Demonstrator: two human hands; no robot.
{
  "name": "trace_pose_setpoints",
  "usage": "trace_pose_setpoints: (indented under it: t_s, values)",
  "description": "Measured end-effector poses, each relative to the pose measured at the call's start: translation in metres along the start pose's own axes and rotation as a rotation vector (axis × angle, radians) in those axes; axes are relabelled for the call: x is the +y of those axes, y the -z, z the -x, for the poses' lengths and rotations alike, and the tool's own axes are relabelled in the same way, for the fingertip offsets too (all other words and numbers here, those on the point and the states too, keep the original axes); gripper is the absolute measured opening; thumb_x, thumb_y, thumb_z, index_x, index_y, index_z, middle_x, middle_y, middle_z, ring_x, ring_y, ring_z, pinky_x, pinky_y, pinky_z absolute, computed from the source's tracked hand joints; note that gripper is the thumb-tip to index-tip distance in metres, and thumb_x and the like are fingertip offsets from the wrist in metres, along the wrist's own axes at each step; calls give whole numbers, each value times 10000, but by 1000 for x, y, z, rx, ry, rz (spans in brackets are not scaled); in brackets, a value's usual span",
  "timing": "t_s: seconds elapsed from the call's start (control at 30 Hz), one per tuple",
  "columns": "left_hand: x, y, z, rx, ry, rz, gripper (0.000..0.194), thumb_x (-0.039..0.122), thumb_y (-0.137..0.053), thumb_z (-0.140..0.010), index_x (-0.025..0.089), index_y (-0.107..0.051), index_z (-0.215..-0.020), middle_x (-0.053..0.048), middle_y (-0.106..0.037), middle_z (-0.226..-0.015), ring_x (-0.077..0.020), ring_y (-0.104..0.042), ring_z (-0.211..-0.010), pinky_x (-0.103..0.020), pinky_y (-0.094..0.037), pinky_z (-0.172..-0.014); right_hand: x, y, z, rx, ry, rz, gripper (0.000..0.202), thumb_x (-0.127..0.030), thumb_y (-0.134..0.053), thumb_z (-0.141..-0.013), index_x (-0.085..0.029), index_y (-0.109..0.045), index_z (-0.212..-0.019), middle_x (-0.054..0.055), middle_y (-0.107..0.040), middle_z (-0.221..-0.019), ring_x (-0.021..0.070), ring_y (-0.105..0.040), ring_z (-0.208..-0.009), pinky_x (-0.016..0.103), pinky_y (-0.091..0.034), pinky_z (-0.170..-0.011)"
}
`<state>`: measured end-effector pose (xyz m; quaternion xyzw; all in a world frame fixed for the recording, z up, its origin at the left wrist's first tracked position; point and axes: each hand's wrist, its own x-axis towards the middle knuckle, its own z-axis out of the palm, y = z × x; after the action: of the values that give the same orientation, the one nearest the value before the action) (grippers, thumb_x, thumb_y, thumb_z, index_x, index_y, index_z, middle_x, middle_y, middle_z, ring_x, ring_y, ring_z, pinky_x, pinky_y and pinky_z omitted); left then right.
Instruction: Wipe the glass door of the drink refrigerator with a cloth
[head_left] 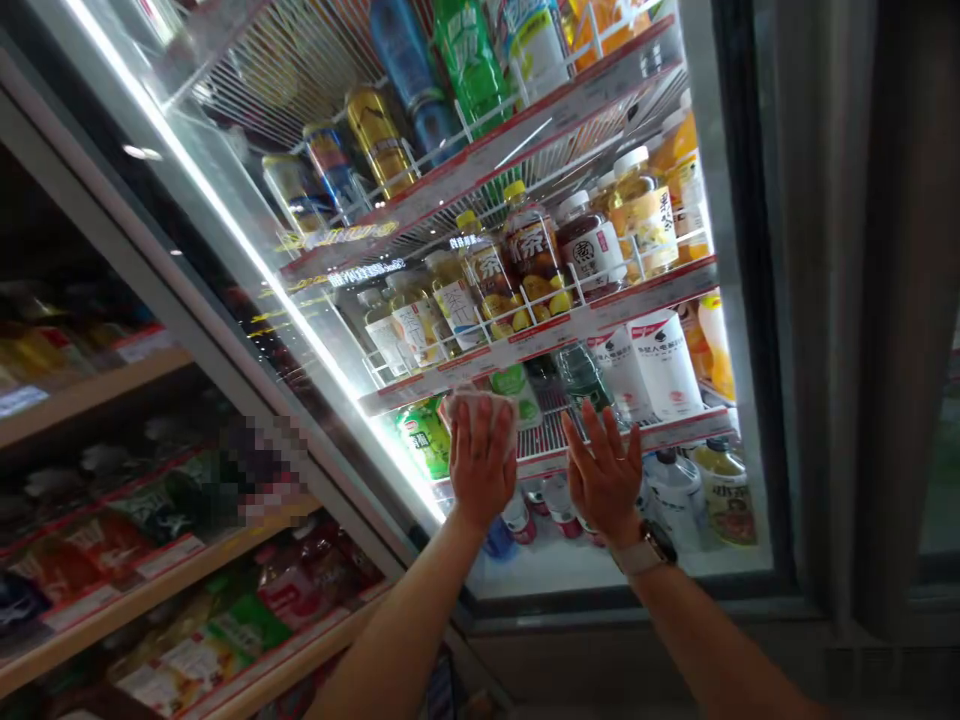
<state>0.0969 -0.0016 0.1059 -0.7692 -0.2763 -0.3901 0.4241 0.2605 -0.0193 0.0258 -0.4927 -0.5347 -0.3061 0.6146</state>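
My left hand (482,450) presses a pale pinkish cloth (506,405) against the glass door of a lit drinks fridge. Its fingers point up over the cloth, and part of the cloth is hidden beneath them. To the right, my right hand (604,470) is raised with its fingers spread, at or very near the glass; contact cannot be made out. It holds nothing, and there is a watch (654,545) on that wrist. Behind the glass by my hands stand a green package (424,440), a dark green bottle (583,375) and white cartons (664,365).
Wire shelves with red-edged price rails (480,365) hold several bottles and cans (381,140). A bright light strip (225,230) runs along the door's left side. Wooden-edged shelves (225,540) with bottled drinks are at left. A dark door frame (817,400) stands at right.
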Motion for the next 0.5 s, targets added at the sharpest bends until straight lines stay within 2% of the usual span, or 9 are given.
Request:
trace_pose_setpoints:
  t_s: [0.13,0.23,0.27,0.33,0.43,0.5]
  values:
    - [26,-14,77,-73,-81,-83,639,216,-519,-909,224,-327,-1518,-96,-333,-1577,-294,-251,-1477,-469,-264,-1205,2,-3,5,28,7,12,605,-226,-453,-965,-309,-273,-1536,42,-383,-1556,203,-281,-1473,447,-117,-1229]
    - [27,-11,114,-147,-152,-121,642,215,-550,-897,293,-351,-1502,-55,-380,-1555,-250,-300,-1463,-433,-249,-1213,4,-2,6,39,17,14,616,-219,-480,-959,-315,-280,-1534,45,-414,-1540,200,-303,-1464,434,-146,-1224]
    - [21,-7,117,-167,-156,-138,641,212,-538,-903,302,-340,-1506,-47,-372,-1559,-240,-285,-1469,-430,-232,-1218,5,-2,6,44,23,14,622,-217,-492,-955,-315,-284,-1533,47,-425,-1534,202,-314,-1460,433,-157,-1221]
    - [-1,5,106,-168,-87,-184,642,207,-492,-924,275,-285,-1528,-60,-309,-1587,-241,-206,-1493,-446,-193,-1226,6,-1,7,53,38,4,618,-223,-506,-952,-311,-299,-1528,52,-433,-1529,206,-324,-1455,431,-174,-1216]
    - [-50,26,69,-49,148,-252,660,216,-432,-954,194,-164,-1557,-112,-173,-1626,-268,-84,-1512,-504,-131,-1229,8,1,8,55,51,-21,598,-237,-508,-953,-313,-326,-1518,49,-410,-1545,216,-327,-1454,434,-182,-1212]
    - [-82,37,48,17,278,-245,651,236,-389,-972,186,-118,-1562,-124,-142,-1634,-261,-73,-1515,-522,-111,-1230,8,2,8,55,55,-39,590,-242,-508,-953,-330,-338,-1511,39,-387,-1559,226,-328,-1454,440,-190,-1208]
